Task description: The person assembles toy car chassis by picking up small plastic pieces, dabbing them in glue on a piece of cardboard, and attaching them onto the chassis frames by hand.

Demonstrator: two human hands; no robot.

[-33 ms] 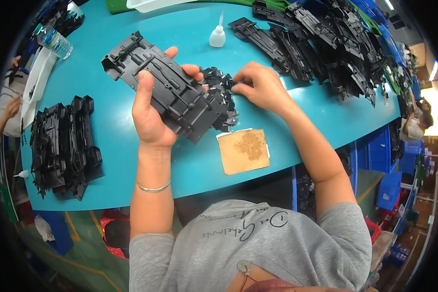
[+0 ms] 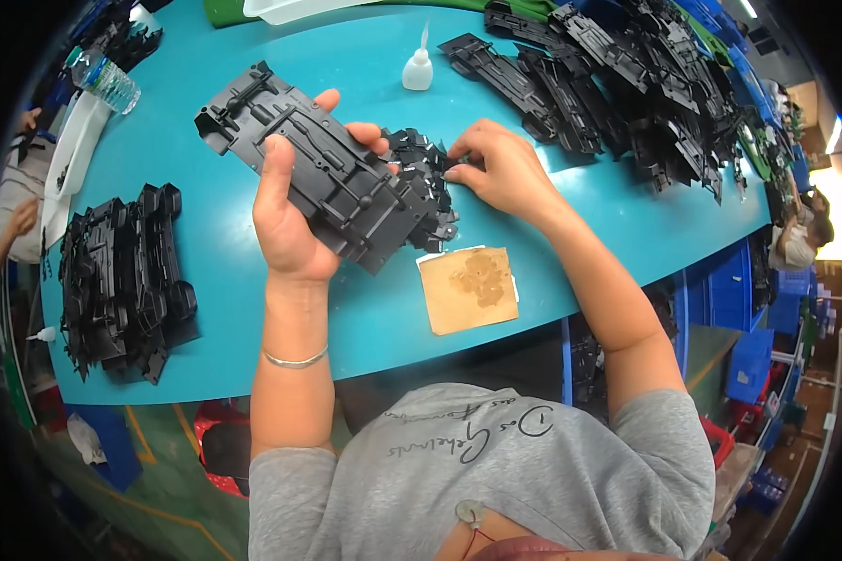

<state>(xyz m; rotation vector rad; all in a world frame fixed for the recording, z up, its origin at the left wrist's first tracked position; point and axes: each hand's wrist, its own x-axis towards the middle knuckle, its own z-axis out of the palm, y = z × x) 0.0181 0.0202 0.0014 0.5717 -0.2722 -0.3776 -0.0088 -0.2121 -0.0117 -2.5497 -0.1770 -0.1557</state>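
Black moulded plate (image 2: 323,168), left of centre above the turquoise table (image 2: 225,337), grasped between thumb and fingers of the left hand (image 2: 295,238); right hand (image 2: 507,173) at the right edge of the small black parts (image 2: 428,173), fingertips drawn together, any pinched piece indiscernible. No clear change from the preceding view; handling appears at the same stage.

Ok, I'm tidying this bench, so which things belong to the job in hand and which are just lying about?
Seem part of the job:
black moulded plate, held in the left hand
small black parts, at the right hand
similar black plates, piled on the right

Apparently just lying about, untouched:
water bottle
white dropper bottle (unsure)
stained tan card
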